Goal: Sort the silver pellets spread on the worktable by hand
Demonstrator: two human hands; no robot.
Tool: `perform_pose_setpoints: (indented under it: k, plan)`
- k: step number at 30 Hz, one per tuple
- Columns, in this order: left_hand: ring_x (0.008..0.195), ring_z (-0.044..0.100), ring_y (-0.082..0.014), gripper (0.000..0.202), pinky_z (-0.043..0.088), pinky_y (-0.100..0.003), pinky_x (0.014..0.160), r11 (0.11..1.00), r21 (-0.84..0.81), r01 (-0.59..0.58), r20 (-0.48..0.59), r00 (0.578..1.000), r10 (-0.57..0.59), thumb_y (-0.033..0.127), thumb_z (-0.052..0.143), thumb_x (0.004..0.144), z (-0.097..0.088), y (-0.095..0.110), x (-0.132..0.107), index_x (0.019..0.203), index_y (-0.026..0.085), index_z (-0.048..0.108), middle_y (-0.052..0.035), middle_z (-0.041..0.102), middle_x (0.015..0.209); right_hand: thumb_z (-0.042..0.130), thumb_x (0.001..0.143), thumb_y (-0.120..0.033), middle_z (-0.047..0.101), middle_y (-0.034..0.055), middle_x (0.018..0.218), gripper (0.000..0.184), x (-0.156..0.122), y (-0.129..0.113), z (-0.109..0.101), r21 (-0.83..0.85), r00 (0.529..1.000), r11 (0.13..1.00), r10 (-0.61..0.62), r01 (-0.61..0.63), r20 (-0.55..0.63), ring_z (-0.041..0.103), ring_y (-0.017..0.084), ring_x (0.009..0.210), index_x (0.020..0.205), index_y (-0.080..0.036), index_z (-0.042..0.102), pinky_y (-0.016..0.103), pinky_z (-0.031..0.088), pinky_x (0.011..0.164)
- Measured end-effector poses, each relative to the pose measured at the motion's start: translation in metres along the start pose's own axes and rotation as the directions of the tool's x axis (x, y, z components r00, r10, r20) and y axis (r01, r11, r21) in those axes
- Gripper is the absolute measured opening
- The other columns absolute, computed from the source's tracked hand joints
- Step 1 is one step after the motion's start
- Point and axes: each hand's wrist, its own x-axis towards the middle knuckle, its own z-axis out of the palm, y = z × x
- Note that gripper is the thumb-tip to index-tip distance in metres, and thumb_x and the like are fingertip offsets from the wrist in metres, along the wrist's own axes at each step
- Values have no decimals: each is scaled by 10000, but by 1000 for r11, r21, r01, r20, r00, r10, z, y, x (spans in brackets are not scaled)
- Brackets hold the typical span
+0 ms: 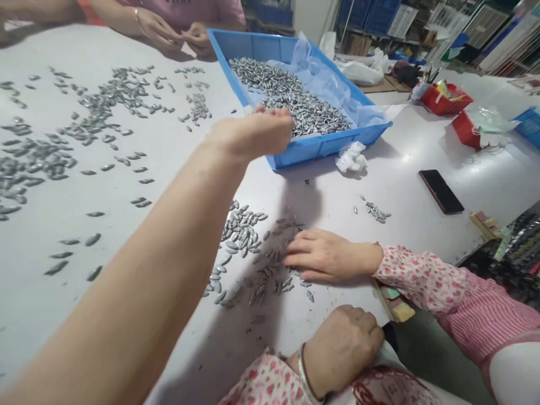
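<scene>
My left hand [253, 132] reaches out on a long bare arm from the lower left. It hovers over the near rim of a blue bin [320, 147] that holds a heap of small grey oval metal pieces [291, 95]. Its fingers are curled into a cup, and a few grey pieces show at its top edge. My right hand is not in view. A loose pile of the same pieces [248, 253] lies on the white table [177, 185] below my arm.
A co-worker in floral sleeves rests a flat hand [324, 256] on the near pile and a fist [341, 349] at the table edge. Another person's hands [169, 31] work at the far side. More pieces [97, 112] are scattered left. A phone [441, 191], crumpled tissue [350, 157] and red trays [447, 100] lie right.
</scene>
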Motion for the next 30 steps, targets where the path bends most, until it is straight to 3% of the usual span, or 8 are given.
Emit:
perform_pose_setpoints:
  k: [4, 6, 9, 12, 15, 19, 26, 30]
  plan:
    - [735, 576, -186, 132, 442, -319, 625, 1000, -12, 4, -1, 1000, -4, 192, 652, 953, 2, 0, 0, 859, 152, 569, -12, 621, 853, 471, 1018, -352, 660, 110, 1129, 305, -5, 1, 1, 104, 1000, 994, -22, 21, 6, 554, 220, 1008, 1145, -145, 655, 371, 450, 921]
    - [735, 574, -185, 136, 441, -318, 623, 1000, 1, 6, -8, 1000, -6, 191, 645, 958, 3, 0, -1, 855, 154, 564, -10, 617, 852, 453, 1027, -328, 671, 106, 1063, 294, -9, 11, -2, 139, 992, 988, 79, -65, -98, 571, 208, 965, 1113, -142, 662, 357, 465, 883]
    - [740, 572, -188, 149, 454, -322, 631, 1000, 22, 2, 2, 1000, -2, 201, 659, 951, 4, 0, -1, 853, 158, 554, -7, 608, 851, 466, 1016, -260, 676, 106, 1011, 245, -15, 27, -6, 169, 918, 949, 304, -267, -255, 579, 207, 955, 1058, -131, 671, 353, 477, 867]
    - [755, 578, -188, 144, 468, -322, 654, 1000, 26, -2, 11, 1000, 2, 200, 655, 954, 3, -1, 0, 865, 157, 550, -8, 609, 860, 508, 994, -227, 677, 89, 986, 192, -16, 34, -4, 182, 873, 918, 392, -351, -290, 581, 207, 959, 1009, -148, 682, 355, 487, 871]
    - [763, 587, -187, 138, 472, -320, 656, 1000, 19, -6, 19, 1000, 6, 201, 636, 968, 1, -1, 0, 868, 156, 552, -11, 616, 863, 536, 978, -207, 666, 92, 1012, 171, -12, 31, 4, 202, 882, 918, 388, -342, -269, 575, 207, 994, 1034, -156, 689, 349, 497, 890]
    - [759, 596, -191, 150, 472, -325, 635, 999, 37, -12, 11, 1000, 11, 205, 670, 947, 2, -1, 0, 870, 148, 555, -13, 624, 861, 536, 964, -187, 635, 122, 1074, 221, -6, 26, 10, 136, 928, 950, 305, -281, -216, 542, 227, 1021, 1134, -144, 670, 384, 491, 923]
    - [754, 595, -192, 132, 479, -324, 646, 999, 31, -13, 3, 1000, 13, 201, 657, 952, 4, -2, 0, 884, 146, 559, -15, 623, 868, 579, 966, -283, 635, 100, 997, 199, -7, 28, 3, 161, 954, 953, 276, -256, -120, 559, 207, 944, 1051, -137, 685, 347, 472, 878]
    - [757, 594, -193, 147, 477, -314, 648, 999, 31, -9, 13, 1000, 8, 202, 668, 946, 4, -2, 0, 871, 145, 555, -18, 625, 869, 543, 981, -240, 641, 79, 957, 163, -3, 32, -3, 127, 954, 950, 294, -286, -51, 553, 192, 900, 1004, -148, 677, 323, 444, 841]
